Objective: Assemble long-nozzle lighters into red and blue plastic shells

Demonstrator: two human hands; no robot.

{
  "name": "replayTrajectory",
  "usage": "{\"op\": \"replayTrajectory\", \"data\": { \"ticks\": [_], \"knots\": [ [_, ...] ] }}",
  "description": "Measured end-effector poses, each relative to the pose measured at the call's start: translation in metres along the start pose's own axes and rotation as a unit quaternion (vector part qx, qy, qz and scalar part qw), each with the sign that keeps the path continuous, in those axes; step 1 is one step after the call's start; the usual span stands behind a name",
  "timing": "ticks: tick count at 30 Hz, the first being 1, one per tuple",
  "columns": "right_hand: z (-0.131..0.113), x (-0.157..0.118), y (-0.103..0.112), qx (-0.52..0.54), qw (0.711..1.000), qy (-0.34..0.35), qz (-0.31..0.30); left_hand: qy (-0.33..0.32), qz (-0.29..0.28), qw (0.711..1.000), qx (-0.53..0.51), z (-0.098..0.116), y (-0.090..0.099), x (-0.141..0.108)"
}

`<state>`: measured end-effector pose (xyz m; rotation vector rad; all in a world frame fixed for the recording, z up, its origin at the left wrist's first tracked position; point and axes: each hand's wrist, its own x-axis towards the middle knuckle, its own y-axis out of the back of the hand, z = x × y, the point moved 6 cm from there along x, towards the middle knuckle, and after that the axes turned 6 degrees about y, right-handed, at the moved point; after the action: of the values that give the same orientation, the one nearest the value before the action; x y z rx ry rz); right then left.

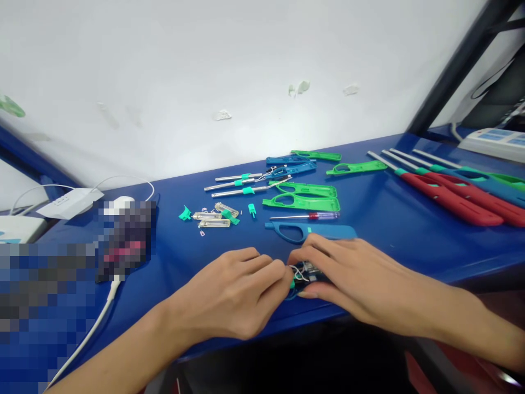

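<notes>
Near the table's front edge, my left hand and my right hand meet around an opened blue lighter body. White wires and a bit of green plastic show between them. My left fingers are curled closed at its left end, and my right thumb and fingers pinch its right part. Most of the lighter is hidden under my hands. Just behind lies a loose blue casing half with a finger loop. Beyond it is a screwdriver with a clear, red and purple handle.
Green casing halves, metal lighter tubes and clear fuel tanks lie farther back. Whole long-necked lighters rest at the right. A white cable crosses the left side. The wall bounds the back.
</notes>
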<state>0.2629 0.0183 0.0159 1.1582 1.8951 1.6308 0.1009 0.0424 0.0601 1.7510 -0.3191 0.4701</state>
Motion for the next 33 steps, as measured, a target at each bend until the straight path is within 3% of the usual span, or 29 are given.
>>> {"op": "replayTrajectory", "data": {
  "ticks": [10,26,33],
  "knots": [
    [-0.004,0.0029,-0.0006,0.036,0.999,0.024,-0.019,0.005,-0.017,1.0,0.026,0.0055,-0.0008,0.0051],
    [-0.0016,0.0016,0.0024,0.056,0.998,-0.002,0.0,0.016,-0.032,0.999,0.019,0.0041,-0.0028,0.0061],
    [0.0015,0.0009,-0.0007,0.092,0.995,-0.021,-0.022,0.027,-0.035,0.999,0.023,0.0027,0.0009,0.0035]
  ]
}}
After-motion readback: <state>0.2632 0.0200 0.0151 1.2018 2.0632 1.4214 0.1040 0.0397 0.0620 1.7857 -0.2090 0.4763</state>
